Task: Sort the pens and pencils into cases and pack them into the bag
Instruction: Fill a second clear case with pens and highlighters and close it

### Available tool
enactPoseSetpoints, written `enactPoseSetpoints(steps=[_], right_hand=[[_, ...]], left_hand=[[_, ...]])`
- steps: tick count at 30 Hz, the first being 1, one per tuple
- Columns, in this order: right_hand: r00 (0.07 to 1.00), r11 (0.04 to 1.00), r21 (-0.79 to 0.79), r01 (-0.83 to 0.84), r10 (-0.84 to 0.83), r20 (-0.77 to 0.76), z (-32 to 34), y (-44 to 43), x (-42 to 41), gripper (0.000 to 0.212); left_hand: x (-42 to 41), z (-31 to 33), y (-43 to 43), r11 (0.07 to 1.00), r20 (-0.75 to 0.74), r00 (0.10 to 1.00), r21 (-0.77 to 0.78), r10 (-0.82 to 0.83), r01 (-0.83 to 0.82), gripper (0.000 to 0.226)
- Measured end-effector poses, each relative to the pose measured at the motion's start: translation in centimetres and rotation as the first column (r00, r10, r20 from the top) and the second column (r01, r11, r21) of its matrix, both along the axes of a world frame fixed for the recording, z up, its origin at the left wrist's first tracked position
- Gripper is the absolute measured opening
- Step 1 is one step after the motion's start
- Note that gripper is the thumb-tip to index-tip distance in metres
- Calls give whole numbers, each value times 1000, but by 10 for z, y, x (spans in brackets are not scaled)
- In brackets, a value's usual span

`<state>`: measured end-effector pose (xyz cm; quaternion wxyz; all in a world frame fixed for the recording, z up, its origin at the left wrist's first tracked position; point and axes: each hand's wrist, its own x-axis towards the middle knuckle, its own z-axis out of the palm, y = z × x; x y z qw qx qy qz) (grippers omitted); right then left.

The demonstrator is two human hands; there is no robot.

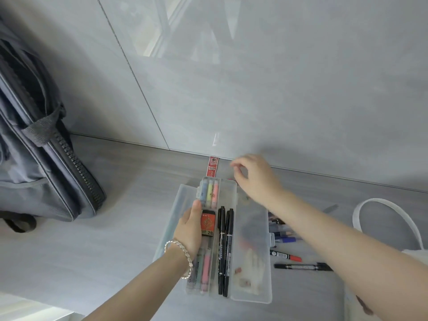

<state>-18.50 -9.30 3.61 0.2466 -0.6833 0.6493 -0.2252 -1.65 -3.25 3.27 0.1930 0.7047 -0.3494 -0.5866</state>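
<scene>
A clear plastic case (252, 295) lies open on the grey table. Inside it are a pack of pastel highlighters (209, 191), an orange 2B box (208, 224), more highlighters (205, 272) and two black markers (224, 251). My left hand (188, 228) rests in the case with its fingers straight, against the orange box and just below the highlighter pack. My right hand (251, 176) hovers past the case's far end with loosely curled fingers, and I see nothing in it. A red packet (212, 166) lies just left of that hand. The grey backpack (34, 154) stands at the left.
Loose pens and markers (287, 256) lie to the right of the case, partly under my right forearm. A white bag handle (389, 218) curves up at the far right. A tiled wall (278, 89) closes the table's back edge.
</scene>
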Motion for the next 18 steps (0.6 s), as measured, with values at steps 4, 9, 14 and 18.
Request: enactPoseSetpoints(steps=[4,9,14,18], right_hand=[[877,886,255,-387,439,-196,-26,-61,15,54],[394,657,451,-604,738,-547,-39,-83,35,26],[300,651,542,-531,743,-599,-48,-74,24,19],[397,716,469,-518,686,-609,-43,-58,0,23]], left_hand=[[15,-5,-10,999,-5,1000,31,-20,21,50],[25,-5,-21,999,26,999,29,-22,21,50],[21,-4,-27,997,-5,999,56,-42,43,50],[17,-4,-23,996,7,997,47,-72,72,53]])
